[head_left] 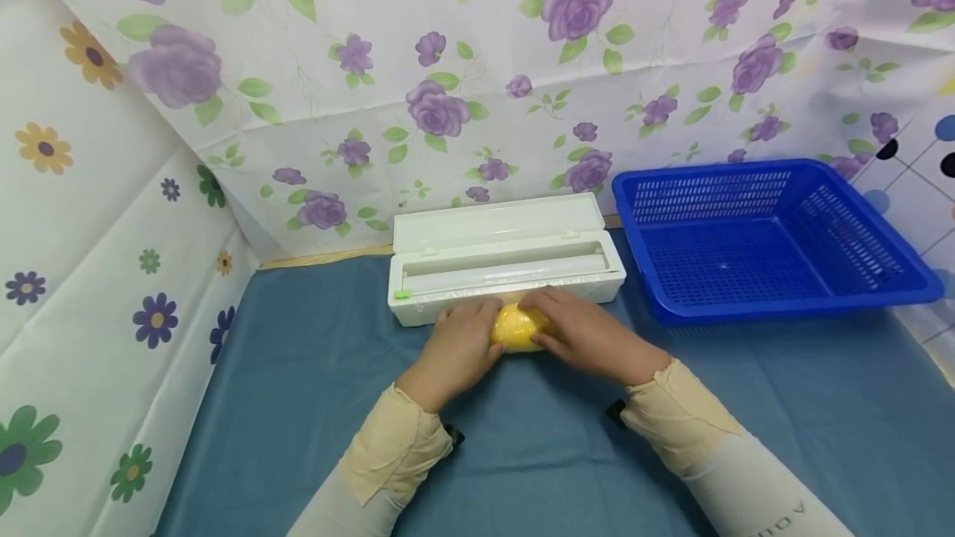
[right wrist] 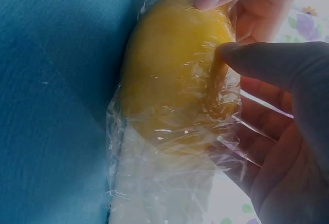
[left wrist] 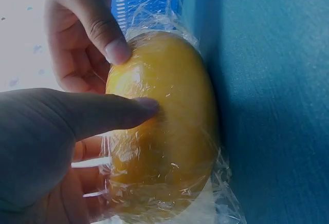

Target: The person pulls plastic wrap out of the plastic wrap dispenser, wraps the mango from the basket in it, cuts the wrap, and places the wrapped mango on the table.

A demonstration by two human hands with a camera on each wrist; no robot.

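A yellow oval fruit that looks like a mango (head_left: pixel 518 328) lies on the blue cloth, wrapped in clear cling film (right wrist: pixel 164 190). My left hand (head_left: pixel 464 342) holds its left end, thumb on the near side and fingers round the far side. At the other end my right hand (head_left: pixel 589 336) grips it the same way. In the left wrist view the film clings to the mango (left wrist: pixel 169 126) with crinkled edges sticking out at both ends. Right behind the hands stands a white cling film box (head_left: pixel 429 313), its lid raised and a film roll (head_left: pixel 507 273) inside.
To the right of the box sits a blue plastic basket (head_left: pixel 783 311) with slotted walls. A flowered sheet (head_left: pixel 515 147) hangs as a wall behind, and another one (head_left: pixel 97 272) stands at the left. Blue cloth (head_left: pixel 313 371) covers the table.
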